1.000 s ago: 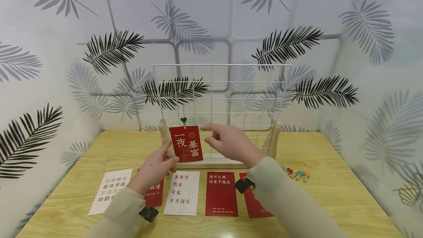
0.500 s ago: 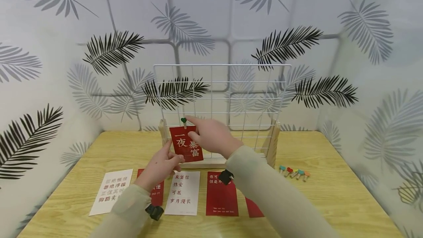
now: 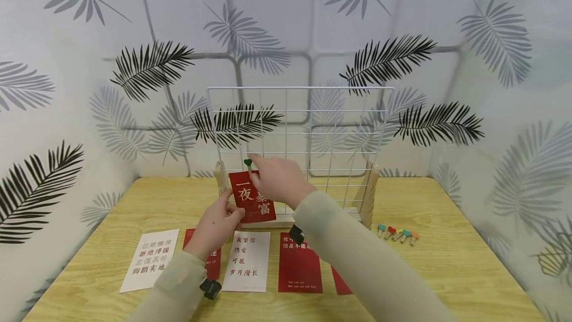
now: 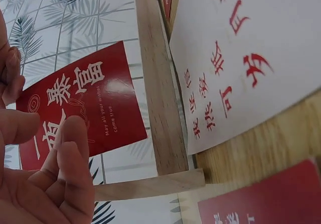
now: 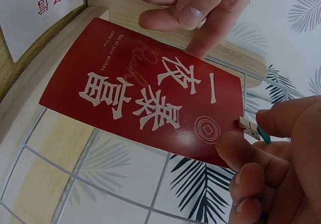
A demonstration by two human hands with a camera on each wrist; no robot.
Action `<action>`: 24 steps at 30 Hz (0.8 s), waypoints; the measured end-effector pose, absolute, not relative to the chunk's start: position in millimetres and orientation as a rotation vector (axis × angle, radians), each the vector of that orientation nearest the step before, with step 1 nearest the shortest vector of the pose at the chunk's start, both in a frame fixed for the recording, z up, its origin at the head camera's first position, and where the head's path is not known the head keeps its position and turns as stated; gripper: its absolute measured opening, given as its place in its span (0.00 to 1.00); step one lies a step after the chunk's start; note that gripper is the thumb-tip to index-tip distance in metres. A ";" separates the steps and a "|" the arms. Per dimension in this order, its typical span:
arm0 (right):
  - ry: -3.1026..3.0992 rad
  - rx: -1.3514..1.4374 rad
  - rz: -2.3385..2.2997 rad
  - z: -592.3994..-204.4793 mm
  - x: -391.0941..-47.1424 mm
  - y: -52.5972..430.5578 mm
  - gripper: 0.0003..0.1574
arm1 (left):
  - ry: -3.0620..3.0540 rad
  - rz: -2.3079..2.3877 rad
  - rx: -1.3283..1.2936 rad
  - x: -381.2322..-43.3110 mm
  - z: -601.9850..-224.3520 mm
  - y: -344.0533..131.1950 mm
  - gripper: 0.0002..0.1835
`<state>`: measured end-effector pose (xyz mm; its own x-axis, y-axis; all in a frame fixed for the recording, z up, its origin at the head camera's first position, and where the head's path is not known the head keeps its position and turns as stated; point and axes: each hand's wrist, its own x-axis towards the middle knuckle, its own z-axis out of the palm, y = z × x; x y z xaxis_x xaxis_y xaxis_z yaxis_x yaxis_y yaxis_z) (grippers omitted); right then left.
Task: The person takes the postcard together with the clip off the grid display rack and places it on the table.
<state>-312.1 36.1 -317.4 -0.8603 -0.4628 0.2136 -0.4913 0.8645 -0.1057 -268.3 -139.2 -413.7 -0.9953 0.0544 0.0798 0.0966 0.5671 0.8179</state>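
Note:
A red card with white characters (image 3: 245, 194) hangs on the white wire grid (image 3: 313, 133), held at its top edge by a mini clothespin with a green heart (image 3: 248, 162). My right hand (image 3: 281, 178) has index finger and thumb close around the clothespin, the thumb overlapping the card's upper corner in the right wrist view. My left hand (image 3: 219, 222) touches the card's left edge with its extended index finger. The card (image 5: 145, 93) shows whole characters and a coin motif in the right wrist view. The heart is partly hidden there behind fingers.
White cards (image 3: 149, 257) and red cards (image 3: 299, 275) lie in a row along the front. Several colourful mini clothespins (image 3: 397, 233) lie to the right. Wooden feet (image 3: 370, 195) carry the grid on the wooden table (image 3: 447, 272), before a leaf-patterned wall.
My right hand has moved left from beside the card to its clothespin. The card has shifted slightly down. My left hand has stayed by its left edge.

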 end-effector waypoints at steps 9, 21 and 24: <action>-2.792 0.665 0.244 -321.5 -313.3 29.9 0.28 | -2.691 -1.244 -0.112 -266.5 -416.5 -139.6 0.28; -2.639 0.612 0.302 -328.4 -317.8 28.8 0.19 | -2.591 -1.141 -0.091 -269.3 -416.8 -143.7 0.13; -2.615 0.597 0.317 -330.0 -319.2 28.2 0.18 | -2.556 -1.108 -0.095 -271.4 -415.7 -144.2 0.10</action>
